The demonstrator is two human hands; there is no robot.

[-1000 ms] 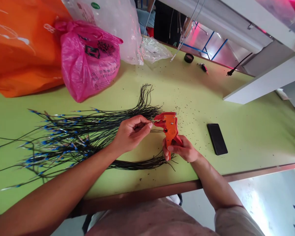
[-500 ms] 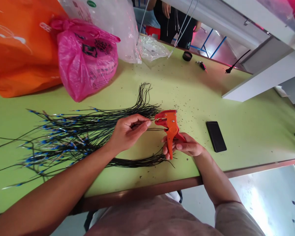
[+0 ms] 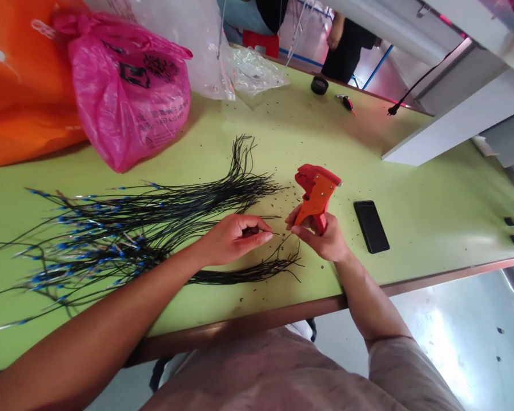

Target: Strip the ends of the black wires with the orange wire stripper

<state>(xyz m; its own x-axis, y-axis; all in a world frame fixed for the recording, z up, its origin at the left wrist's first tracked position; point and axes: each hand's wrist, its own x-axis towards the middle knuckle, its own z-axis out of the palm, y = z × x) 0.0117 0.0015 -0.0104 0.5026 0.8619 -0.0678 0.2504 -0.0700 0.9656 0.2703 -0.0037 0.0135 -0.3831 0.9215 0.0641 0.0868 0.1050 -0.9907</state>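
Nearest the counter's front edge, the left hand (image 3: 235,240) pinches one black wire (image 3: 269,233) between thumb and fingers, its bare tip poking out just beside the right hand (image 3: 321,237). That right hand is clenched around one orange wire stripper (image 3: 316,191), held up off the counter. Just behind and left sprawls a big bundle of black wires (image 3: 163,214), way too many to count, blue crimp ends fanned toward the left edge. Further right sits one black phone (image 3: 371,226). Toward the back corner: one pink plastic bag (image 3: 126,97), one orange bag (image 3: 21,85), and one small black roll (image 3: 319,85) by the far edge.
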